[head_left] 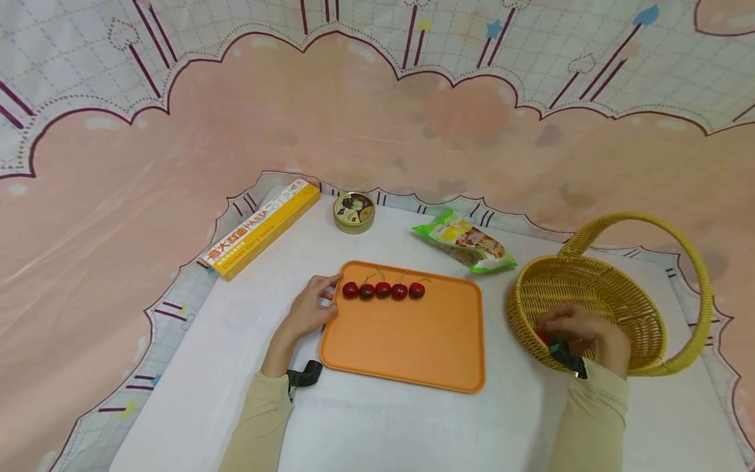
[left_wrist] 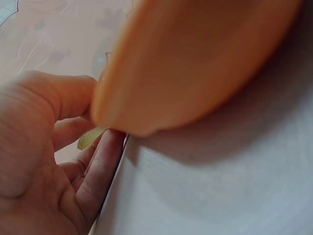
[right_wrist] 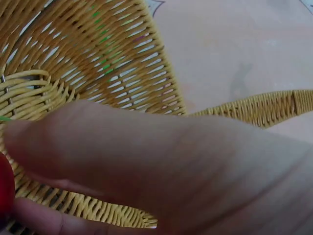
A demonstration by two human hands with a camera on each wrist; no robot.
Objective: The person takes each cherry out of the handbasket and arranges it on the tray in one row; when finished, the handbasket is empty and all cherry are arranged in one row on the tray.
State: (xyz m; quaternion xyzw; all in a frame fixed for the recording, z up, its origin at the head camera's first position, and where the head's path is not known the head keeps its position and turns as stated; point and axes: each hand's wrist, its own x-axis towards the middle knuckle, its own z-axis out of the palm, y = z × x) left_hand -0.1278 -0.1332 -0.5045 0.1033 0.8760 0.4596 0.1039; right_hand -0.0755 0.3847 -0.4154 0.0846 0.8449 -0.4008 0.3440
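Five-fingered and bare, my left hand (head_left: 309,305) holds the left edge of an orange tray (head_left: 401,341). In the left wrist view the thumb lies against the rim and a fingertip (left_wrist: 108,147) sits at its underside. Several dark red cherries (head_left: 383,290) with thin stems lie in a row along the tray's far side. My right hand (head_left: 580,328) reaches down inside a wicker basket (head_left: 590,272). At its thumb and fingertips shows a smooth red cherry (right_wrist: 6,183), cut off by the right wrist view's edge. The hand hides most of the basket's floor.
A yellow pasta box (head_left: 265,229) lies at the back left. A round tin (head_left: 354,213) stands behind the tray, and a green-edged food packet (head_left: 468,242) lies behind its right corner. The basket's tall handle (head_left: 696,262) arches over its right side.
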